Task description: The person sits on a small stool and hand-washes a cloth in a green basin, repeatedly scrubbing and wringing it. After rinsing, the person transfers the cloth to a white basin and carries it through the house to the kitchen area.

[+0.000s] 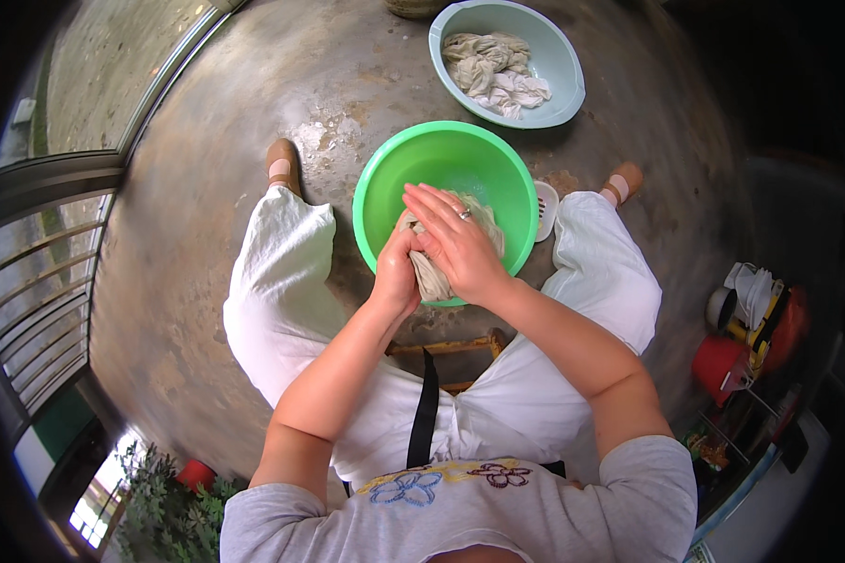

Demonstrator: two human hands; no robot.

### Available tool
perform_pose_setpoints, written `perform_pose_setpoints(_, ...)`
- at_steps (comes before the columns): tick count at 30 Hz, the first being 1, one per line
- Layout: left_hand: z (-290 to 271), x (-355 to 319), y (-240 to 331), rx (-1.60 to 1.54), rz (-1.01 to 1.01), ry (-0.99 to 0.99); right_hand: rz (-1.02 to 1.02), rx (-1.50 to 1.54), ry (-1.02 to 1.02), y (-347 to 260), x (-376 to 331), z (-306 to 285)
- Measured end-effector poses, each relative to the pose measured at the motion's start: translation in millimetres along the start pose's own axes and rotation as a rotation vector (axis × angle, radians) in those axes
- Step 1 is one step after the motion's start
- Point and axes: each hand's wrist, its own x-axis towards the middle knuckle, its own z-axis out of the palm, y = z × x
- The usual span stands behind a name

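A bunched beige cloth (430, 280) is squeezed between my two hands over the near side of a bright green basin (370, 188). My left hand (399, 269) is closed round the cloth, its fingers partly hidden. My right hand (461, 251), with a ring on one finger, presses against the cloth from the other side. Its fingers are long and held together, reaching over toward the left hand, and the thumb lies across the cloth. More wet cloth (485, 225) spreads into the basin beside my right hand. Some water shows at the basin's bottom.
A pale blue basin (560, 86) with crumpled whitish cloths (498, 73) stands beyond. A small white dish (545, 211) sits right of the green basin. My white-trousered legs flank it. Barred railings are at left, a plant (164, 502) lower left, and a red container (720, 368) at right.
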Motion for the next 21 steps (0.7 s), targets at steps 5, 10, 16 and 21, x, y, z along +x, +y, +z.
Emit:
perform_pose_setpoints(5,5.4,-2.3,-5.8,0.117,-0.151,0.061,0.286,0.257,0.032,15.7,-7.5,-5.4)
perform_pose_setpoints(10,7.6,7.9,-14.2,0.081,-0.151,-0.012,0.294,0.001,0.334,38.9,-13.4,-16.0)
perform_pose_setpoints(16,24.6,13.0,-21.0,0.215,-0.146,-0.087,0.294,0.095,0.375,22.9,-36.6,-26.0)
perform_pose_setpoints(21,48.1,9.9,-30.7,0.337,-0.162,-0.148,0.401,0.111,0.469,55.1,-49.2,-49.1)
